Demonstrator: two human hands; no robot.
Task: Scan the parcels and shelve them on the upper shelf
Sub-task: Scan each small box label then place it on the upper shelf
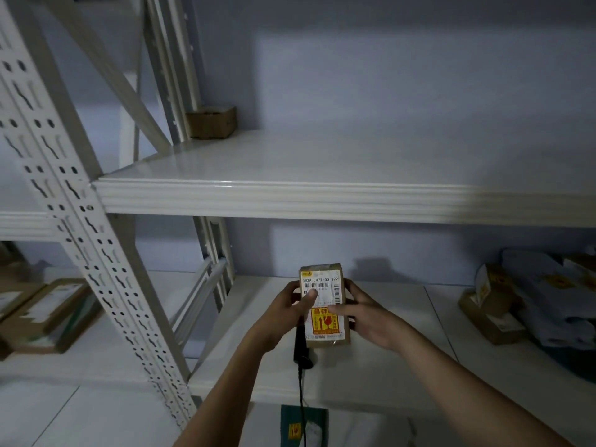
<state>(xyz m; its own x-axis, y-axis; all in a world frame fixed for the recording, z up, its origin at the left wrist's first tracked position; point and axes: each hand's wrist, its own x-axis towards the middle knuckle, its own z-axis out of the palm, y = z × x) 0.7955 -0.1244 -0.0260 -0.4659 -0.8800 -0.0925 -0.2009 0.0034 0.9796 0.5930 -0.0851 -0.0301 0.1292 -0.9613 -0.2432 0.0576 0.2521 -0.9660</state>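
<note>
Two bare forearms are showing from the bottom edge, with no sleeves, gloves, watch or rings visible on them. The left hand (288, 312) and right hand (371, 317) are both showing uncovered fingers with short nails.

Brown parcel (325, 304), held in both hands: white shipping label (321, 287) on upper face, top line reads roughly "582A L472-00 222", first characters uncertain. Barcode below that line, digits under it too small to read. Second small vertical barcode at label's right edge. Lower face: yellow-and-red fragile sticker (325, 322) with red Chinese characters, broken-glass symbol, up-arrows; characters not legible. Similar yellow stickers on parcels at right (493, 282), blurred, unreadable.
</note>
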